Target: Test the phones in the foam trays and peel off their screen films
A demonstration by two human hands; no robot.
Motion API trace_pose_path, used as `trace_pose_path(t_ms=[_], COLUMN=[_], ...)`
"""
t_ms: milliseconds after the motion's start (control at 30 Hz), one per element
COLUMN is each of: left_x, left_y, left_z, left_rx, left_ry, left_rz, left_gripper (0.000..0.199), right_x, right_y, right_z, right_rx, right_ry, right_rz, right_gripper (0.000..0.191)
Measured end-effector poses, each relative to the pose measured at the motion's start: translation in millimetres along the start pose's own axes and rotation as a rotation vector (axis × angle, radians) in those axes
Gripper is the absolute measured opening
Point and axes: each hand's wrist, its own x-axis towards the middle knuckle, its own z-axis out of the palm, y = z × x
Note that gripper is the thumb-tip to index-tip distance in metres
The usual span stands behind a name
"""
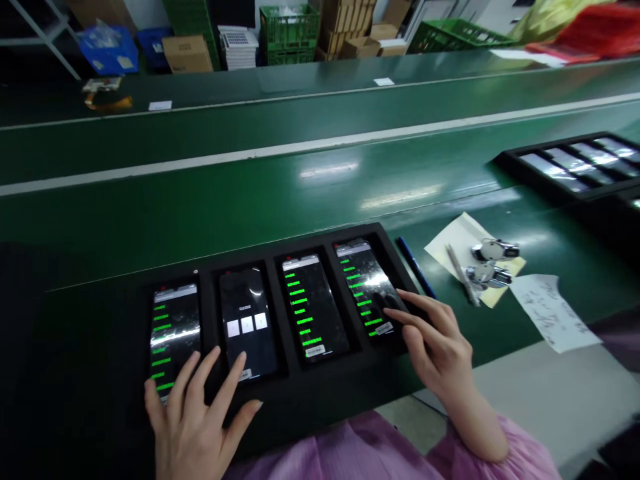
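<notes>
A black foam tray (357,351) holds several smartphones in a row of slots. My left hand (195,413) is spread over the near edge of the two left phones. Its fingertips lie at the bottom of the leftmost phone (173,313), which shows green text lines, and of the second phone (253,353), which shows three white squares. The third phone (313,313) shows a similar green list and is untouched. My right hand (440,340) is at the rightmost phone (370,287), fingers extended over its lower right side; I cannot tell whether they touch the screen.
Right of the tray lie a blue pen (417,268), a white pen (463,275), metal objects (493,263) on yellowish paper (455,233), and a handwritten sheet (553,313). Another phone tray (575,163) sits farther right. A green conveyor belt (225,193) runs behind; crates (289,33) stand beyond.
</notes>
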Motion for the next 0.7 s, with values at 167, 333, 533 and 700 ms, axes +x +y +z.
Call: trace_pose_path(t_ms=[167,333,533,700], left_x=[0,0,3,3], left_y=[-2,-2,-1,0], left_z=[1.9,0.4,-2.4,-7.8], left_rx=[-0.007,0.007,0.035,0.069], left_ry=[0.016,-0.002,-0.033,-0.072], left_rz=[0.007,0.009,0.028,0.023], left_gripper=[0.036,0.036,0.038,0.039], right_x=[-11,-12,7,19], right_y=[4,-6,-48,-65], right_z=[-2,-5,9,26], right_rx=[-0.014,-0.059,0.093,0.013], right_ry=[-0.027,-0.002,-0.095,-0.18], right_rz=[-0.006,0.033,-0.184,-0.25], right_gripper=[0.034,0.037,0.03,0.03])
